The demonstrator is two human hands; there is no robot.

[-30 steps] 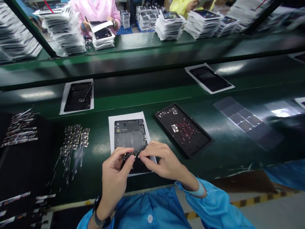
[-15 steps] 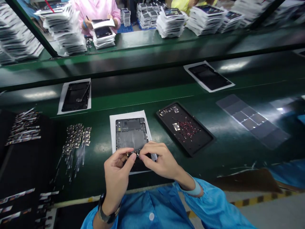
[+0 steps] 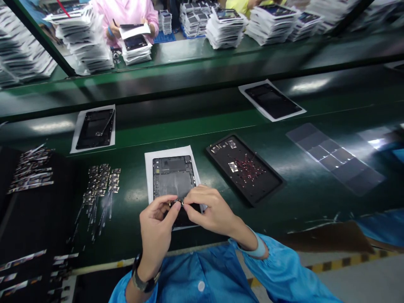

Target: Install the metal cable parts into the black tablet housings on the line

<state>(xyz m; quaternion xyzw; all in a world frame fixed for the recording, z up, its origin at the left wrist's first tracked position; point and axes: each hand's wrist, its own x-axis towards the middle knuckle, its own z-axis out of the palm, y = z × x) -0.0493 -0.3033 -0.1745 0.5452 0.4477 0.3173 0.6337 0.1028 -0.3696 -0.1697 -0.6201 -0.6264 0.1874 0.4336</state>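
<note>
Both hands meet over the lower part of a black tablet housing (image 3: 173, 181), which lies on a white sheet (image 3: 149, 168). My left hand (image 3: 158, 227) pinches a small circuit board (image 3: 176, 203) between thumb and forefinger, just above the housing. My right hand (image 3: 208, 210) is closed in a pinch at the board's right end; whatever its fingertips hold is too small to make out. Beside the right hand lies a black tray (image 3: 265, 185) with thin red-and-black wired parts (image 3: 248, 170) and a few small boards (image 3: 232, 167).
Small boards with ribbon cables (image 3: 101, 181) lie to the left, near a black surface (image 3: 28, 223) bearing more strips. Two housings on sheets, one left (image 3: 96, 128) and one right (image 3: 273, 100), lie farther back. A clear plastic sheet (image 3: 334, 158) lies right. A person in pink (image 3: 126, 14) works opposite.
The two housings on the far strip have shifted slightly left. My hands have barely moved and still pinch at the small board.
</note>
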